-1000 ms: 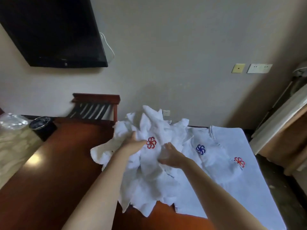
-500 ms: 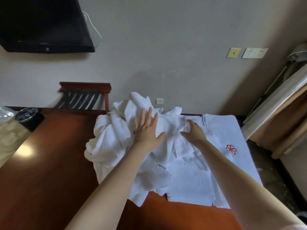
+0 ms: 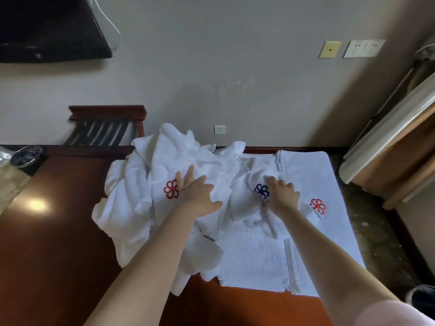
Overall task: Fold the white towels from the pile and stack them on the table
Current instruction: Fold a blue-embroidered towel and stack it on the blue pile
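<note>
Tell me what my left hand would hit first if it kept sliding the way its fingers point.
Probably more of the crumpled towel pile. The left hand lies flat on it beside the red logo, fingers aimed up and away toward the wall. The heap's raised folds come first, though depth is hard to judge.

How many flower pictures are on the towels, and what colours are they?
Red flower logos: 2, one beside the left hand at and one on the flat towel at
Blue flower logos: 1, beside the right hand at
Total: 3 that show; the crumpled pile could hide more.
</note>
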Action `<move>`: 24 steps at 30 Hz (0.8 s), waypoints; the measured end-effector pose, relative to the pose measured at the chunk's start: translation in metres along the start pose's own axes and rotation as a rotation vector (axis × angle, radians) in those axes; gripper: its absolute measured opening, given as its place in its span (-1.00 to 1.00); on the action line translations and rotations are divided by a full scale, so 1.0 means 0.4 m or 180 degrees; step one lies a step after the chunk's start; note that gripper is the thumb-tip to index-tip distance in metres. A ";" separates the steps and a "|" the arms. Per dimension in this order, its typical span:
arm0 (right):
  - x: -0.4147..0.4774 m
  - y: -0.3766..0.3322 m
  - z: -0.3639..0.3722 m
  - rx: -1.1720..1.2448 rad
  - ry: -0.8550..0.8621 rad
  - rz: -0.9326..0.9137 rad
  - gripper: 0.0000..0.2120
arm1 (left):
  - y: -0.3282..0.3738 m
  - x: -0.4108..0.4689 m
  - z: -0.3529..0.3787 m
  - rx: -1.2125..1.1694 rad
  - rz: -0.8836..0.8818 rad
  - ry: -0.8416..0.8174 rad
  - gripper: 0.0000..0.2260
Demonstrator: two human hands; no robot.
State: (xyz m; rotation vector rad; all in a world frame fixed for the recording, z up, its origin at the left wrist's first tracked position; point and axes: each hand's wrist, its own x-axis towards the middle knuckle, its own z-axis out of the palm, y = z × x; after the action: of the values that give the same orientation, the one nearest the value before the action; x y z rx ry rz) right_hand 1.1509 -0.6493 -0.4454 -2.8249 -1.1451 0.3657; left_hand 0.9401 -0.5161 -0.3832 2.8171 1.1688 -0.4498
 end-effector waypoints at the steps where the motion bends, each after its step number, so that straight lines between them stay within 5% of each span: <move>1: 0.006 0.002 -0.009 0.0099 0.0084 0.0065 -0.42 | 0.003 0.001 0.001 -0.0018 -0.0031 -0.0002 -0.40; 10: -0.080 -0.022 -0.214 0.3043 0.0916 0.0384 -0.48 | 0.027 -0.001 -0.023 -0.0523 -0.0284 0.0363 -0.48; 12: -0.111 -0.029 -0.282 0.3654 0.1038 0.0270 -0.46 | 0.050 -0.005 -0.051 -0.1246 -0.0040 0.0610 -0.28; 15: -0.149 -0.047 -0.382 0.4428 0.1072 -0.0171 -0.47 | 0.127 -0.033 -0.120 -0.3356 0.0917 0.0034 0.04; 17: -0.175 -0.063 -0.442 0.4561 0.1085 -0.0516 -0.54 | 0.183 -0.057 -0.154 -0.3737 0.1039 -0.0213 -0.05; 20: -0.210 -0.102 -0.501 0.4758 0.1127 -0.0938 -0.77 | 0.229 -0.086 -0.198 -0.4445 0.1001 -0.0350 -0.52; 24: -0.234 -0.167 -0.521 0.5290 0.1103 -0.1146 -0.76 | 0.204 -0.138 -0.253 -0.5605 0.0521 0.0290 -0.83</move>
State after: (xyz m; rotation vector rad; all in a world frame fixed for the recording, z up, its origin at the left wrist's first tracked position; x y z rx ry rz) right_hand 1.0920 -0.6615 -0.2153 -1.1440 -0.6379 0.4412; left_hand 0.9851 -0.5955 -0.2753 1.3024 0.6373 0.5265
